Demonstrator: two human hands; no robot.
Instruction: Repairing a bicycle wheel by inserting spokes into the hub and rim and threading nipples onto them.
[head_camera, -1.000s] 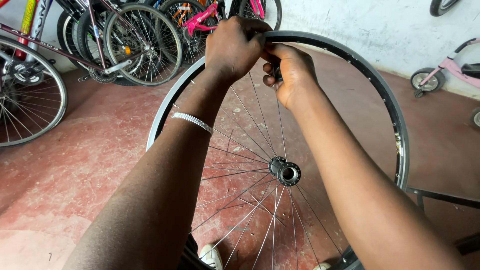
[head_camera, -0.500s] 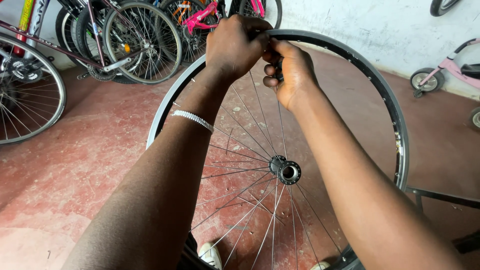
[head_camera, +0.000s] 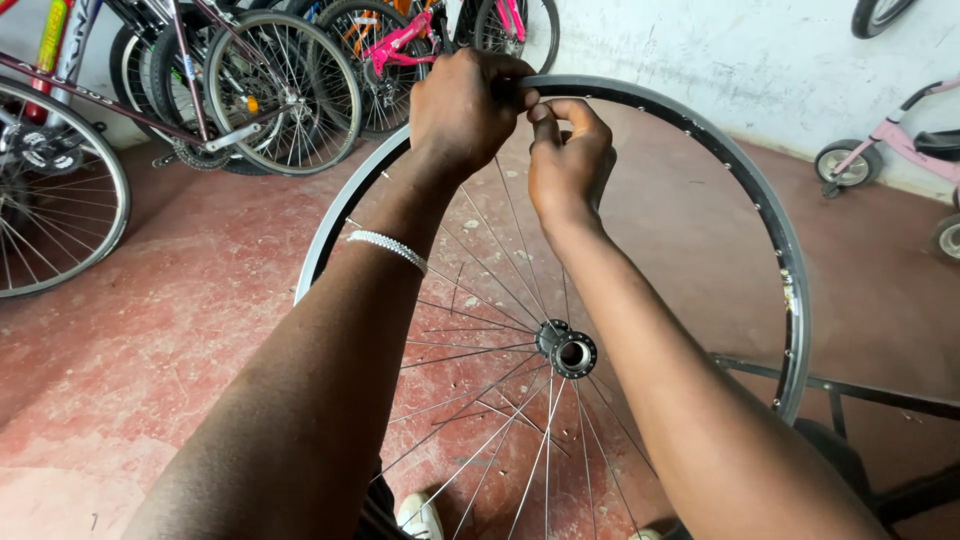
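Wheel: I hold a bare bicycle wheel rim (head_camera: 700, 140) upright in front of me; its hub (head_camera: 572, 352) is low in the middle and thin spokes (head_camera: 490, 240) run from it up to the rim.
Left hand: my left hand (head_camera: 465, 105) is closed over the top of the rim at about 12 o'clock, with the fingers wrapped around its edge.
Right hand: my right hand (head_camera: 568, 160) is just beside the left one, at about 1 o'clock of the rim. Its fingers (head_camera: 545, 112) are pinched narrow at the inner side of the rim, where a spoke ends. I cannot tell if there is a small part between them, because it is hidden.
Bracelet: a white beaded bracelet (head_camera: 388, 248) sits on my left wrist, close above the spokes.
Surroundings: the floor (head_camera: 150, 330) is red and worn. Several bicycles (head_camera: 280, 90) are parked at 10 to 11 o'clock, and a small pink bicycle (head_camera: 900, 150) stands at 2 o'clock.
Risk, grip: I think the wheel can turn or tip if my left hand becomes loose, because only this hand seems to keep it steady.
Risk, small part: if I do pinch something small, it can slip and fall through the spokes to the floor.
Risk, spokes: my bracelet or forearm can catch on a spoke, and too much force could bend the thin wire.
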